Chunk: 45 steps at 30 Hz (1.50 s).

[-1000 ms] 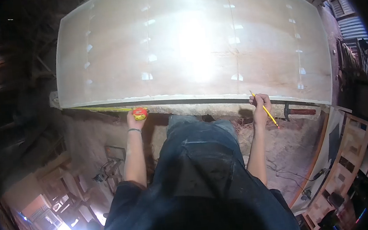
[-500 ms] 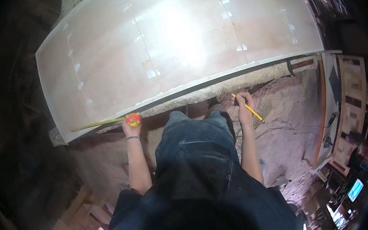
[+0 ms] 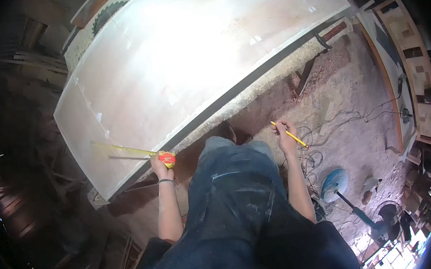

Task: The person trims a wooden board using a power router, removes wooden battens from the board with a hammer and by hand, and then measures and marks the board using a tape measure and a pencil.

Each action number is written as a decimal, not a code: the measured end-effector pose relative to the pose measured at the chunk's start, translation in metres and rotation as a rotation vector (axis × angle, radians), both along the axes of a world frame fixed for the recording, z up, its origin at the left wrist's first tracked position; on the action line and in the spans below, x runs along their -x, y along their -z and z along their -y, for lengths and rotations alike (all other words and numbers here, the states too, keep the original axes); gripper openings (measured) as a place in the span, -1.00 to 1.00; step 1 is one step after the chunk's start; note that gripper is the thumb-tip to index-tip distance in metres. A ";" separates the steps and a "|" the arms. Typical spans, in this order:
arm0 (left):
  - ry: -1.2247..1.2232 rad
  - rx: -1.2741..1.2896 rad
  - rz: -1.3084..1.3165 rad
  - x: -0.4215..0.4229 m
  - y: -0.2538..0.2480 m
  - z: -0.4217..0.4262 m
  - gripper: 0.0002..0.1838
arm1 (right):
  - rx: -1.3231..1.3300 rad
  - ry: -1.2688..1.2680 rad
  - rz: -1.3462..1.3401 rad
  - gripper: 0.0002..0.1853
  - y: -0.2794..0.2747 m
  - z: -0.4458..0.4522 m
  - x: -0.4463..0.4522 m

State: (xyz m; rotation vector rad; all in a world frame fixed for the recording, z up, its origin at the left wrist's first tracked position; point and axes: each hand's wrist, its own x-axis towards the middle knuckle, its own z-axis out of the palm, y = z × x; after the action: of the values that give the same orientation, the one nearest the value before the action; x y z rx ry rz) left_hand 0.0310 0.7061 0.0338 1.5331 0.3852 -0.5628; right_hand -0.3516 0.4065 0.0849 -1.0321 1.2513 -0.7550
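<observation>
My left hand (image 3: 162, 166) is closed around a red and yellow tape measure (image 3: 167, 159) at the near edge of a large pale panel (image 3: 120, 102). The yellow blade (image 3: 122, 148) is drawn out to the left over the panel's corner area, with a dark shadow line beneath it. In my right hand (image 3: 285, 132) is a yellow pencil (image 3: 293, 138), pinched slantwise, out in front of the panel's edge and touching nothing else. White patches and thin seam lines mark the panel's surface, part of which is washed out by glare.
A clamp (image 3: 323, 41) with a red bar grips the right of the bench edge. Cables (image 3: 337, 118) trail over the dusty floor. A blue-green fan-like tool (image 3: 335, 184) lies right of my legs. Wooden frames (image 3: 412, 66) lean at the far right; a toothed dark disc (image 3: 107, 16) lies beyond the panel.
The view has swung, so the panel sits more slanted and more floor shows at right. The blade has lifted from the panel's near edge and points over its surface. Both hands keep their hold.
</observation>
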 end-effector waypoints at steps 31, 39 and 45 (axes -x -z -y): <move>2.182 -0.702 1.752 -0.134 -0.048 0.382 -0.81 | -0.066 0.545 -0.173 -0.82 0.010 -0.145 -0.052; 2.346 -0.611 1.732 -0.124 -0.047 0.439 -0.83 | -0.142 0.594 -0.149 -0.84 -0.002 -0.139 -0.120; 2.362 -0.542 1.809 -0.117 -0.046 0.447 -0.84 | -0.151 0.565 -0.121 -0.81 -0.015 -0.090 -0.159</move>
State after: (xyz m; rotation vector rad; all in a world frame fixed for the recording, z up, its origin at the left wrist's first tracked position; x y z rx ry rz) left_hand 0.1481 0.2587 0.0798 1.5674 -3.1024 -0.3524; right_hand -0.1931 0.4963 0.1004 -0.6055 1.7077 -1.0157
